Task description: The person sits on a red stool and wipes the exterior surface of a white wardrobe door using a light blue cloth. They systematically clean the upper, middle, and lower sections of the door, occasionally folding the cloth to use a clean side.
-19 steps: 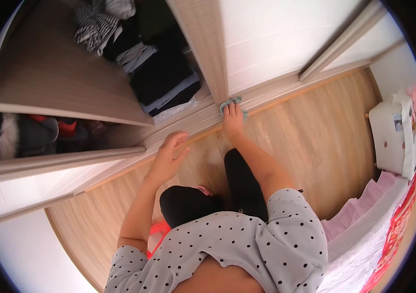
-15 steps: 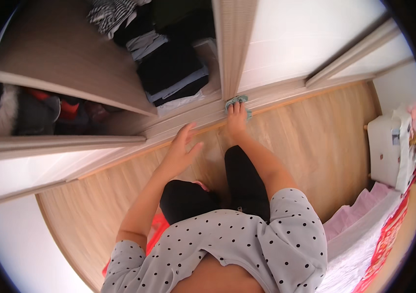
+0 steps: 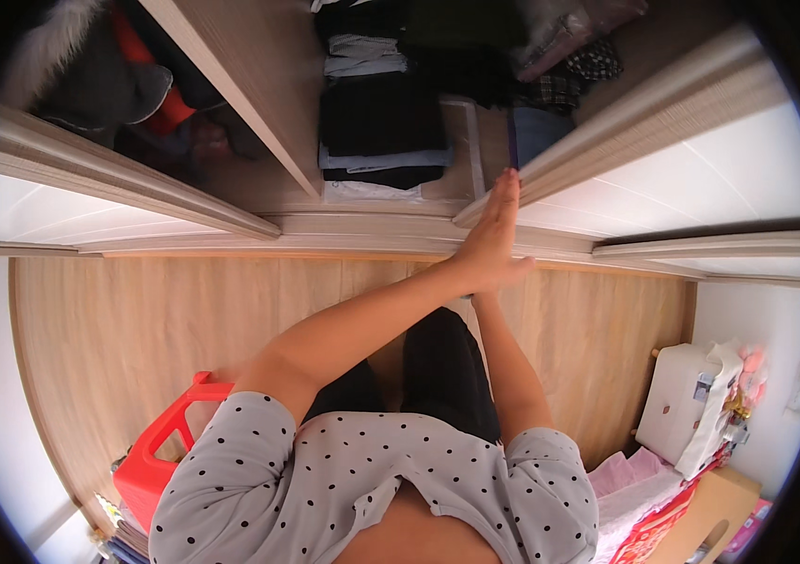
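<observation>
My left hand [image 3: 494,246] reaches across to the right, with fingers stretched out together and thumb apart. Its fingertips rest against the edge of the wood-grain sliding wardrobe door [image 3: 644,117], with nothing in the grip. Under it, my right hand [image 3: 483,296] is mostly covered; only the part near the wrist shows. A sliver of grey-green cloth [image 3: 466,297] peeks out beside the right hand, away from the door track [image 3: 362,228]. The right fingers themselves are hidden. Behind the opening lies a folded stack of dark clothes [image 3: 381,122].
An upright wooden partition [image 3: 240,89] divides the wardrobe, and another door frame [image 3: 127,174] stands at left. A red plastic stool [image 3: 151,465] is beside my left arm. At right are a white box [image 3: 673,395] and pink fabric [image 3: 630,475]. Wooden flooring [image 3: 174,310] lies below.
My view has turned toward the right. My left hand has crossed over the right one to the door edge. My right hand has drawn back from the track with the cloth.
</observation>
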A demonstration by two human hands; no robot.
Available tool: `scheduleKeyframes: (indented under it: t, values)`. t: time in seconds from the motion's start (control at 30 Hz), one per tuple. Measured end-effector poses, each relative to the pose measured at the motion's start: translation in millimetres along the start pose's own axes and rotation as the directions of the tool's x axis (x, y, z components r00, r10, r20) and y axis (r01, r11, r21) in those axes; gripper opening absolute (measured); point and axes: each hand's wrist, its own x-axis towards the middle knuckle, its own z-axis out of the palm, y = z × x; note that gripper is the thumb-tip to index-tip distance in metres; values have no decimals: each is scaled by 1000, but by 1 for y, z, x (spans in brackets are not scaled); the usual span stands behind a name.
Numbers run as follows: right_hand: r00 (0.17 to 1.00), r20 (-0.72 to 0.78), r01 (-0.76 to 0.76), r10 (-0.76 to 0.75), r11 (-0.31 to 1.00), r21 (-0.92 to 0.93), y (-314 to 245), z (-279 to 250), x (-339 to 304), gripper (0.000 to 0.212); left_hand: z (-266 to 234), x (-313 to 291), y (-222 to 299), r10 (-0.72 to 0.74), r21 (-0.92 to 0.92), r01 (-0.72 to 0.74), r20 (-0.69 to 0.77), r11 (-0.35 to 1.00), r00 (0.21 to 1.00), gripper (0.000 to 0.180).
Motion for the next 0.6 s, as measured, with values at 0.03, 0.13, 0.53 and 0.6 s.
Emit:
scheduleKeyframes:
  t: [0.03,0.13,0.53,0.6]
  values:
    - [1000,3,5,-5,1000,9,1,2,1,40,2,2,0,11,9,-11,-7,1000,1000,101]
    - [1000,-14,-25,25,1000,14,7,-5,-8,40,19,7,3,33,-83,-32,18,996,999,100]
    - [997,17,-74,72,986,147,-52,73,29,30,-24,-42,-88,-119,-240,178,242,954,963,34]
    - [988,156,-58,19,967,248,-77,90,24,29,-48,-59,-128,-375,-68,375,23,924,927,26]
